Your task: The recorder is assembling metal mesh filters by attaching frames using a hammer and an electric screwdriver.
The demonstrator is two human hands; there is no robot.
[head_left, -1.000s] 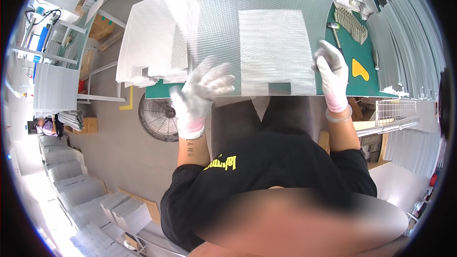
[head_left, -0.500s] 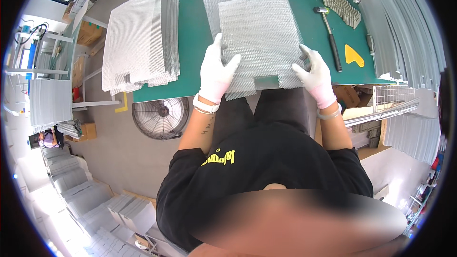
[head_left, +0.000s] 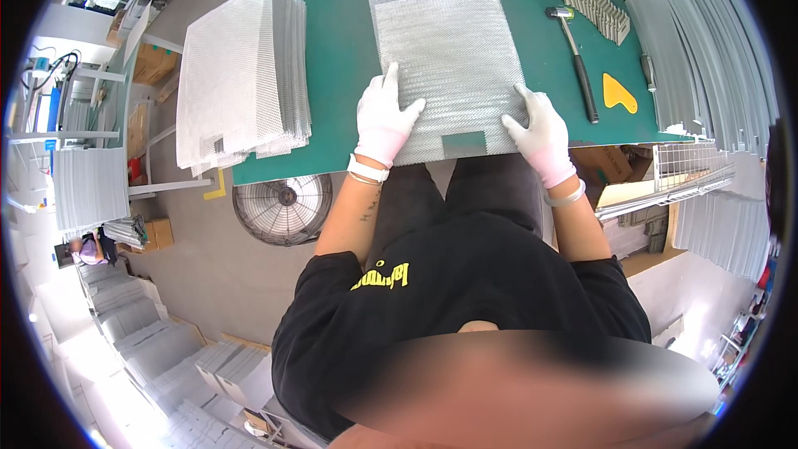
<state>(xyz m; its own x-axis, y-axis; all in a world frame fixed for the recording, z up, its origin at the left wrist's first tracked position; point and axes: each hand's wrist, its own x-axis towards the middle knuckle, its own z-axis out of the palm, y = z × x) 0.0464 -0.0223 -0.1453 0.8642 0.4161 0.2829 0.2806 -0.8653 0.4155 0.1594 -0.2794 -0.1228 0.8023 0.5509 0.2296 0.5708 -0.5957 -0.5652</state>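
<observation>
Two silvery expanded-metal mesh sheets (head_left: 449, 50), nearly lined up, lie in front of me at the near edge of the green table. A small rectangular notch opens in their near edge. My left hand (head_left: 387, 120), in a white glove, grips the left edge with the thumb over the mesh. On the right edge, my gloved right hand (head_left: 538, 129) holds on in the same way. The undersides of the sheets and some fingertips are hidden.
A tall stack of mesh sheets (head_left: 237, 66) stands at the left. To the right lie a mallet (head_left: 579, 66), a yellow scraper (head_left: 618, 94), a row of metal pieces (head_left: 595, 10) and long grey strips (head_left: 706, 50). A floor fan (head_left: 284, 208) sits below the table (head_left: 341, 116).
The upper and lower mesh sheets, offset before, now almost coincide. My right hand has shifted slightly left and my left hand slightly right, both closer around the edges.
</observation>
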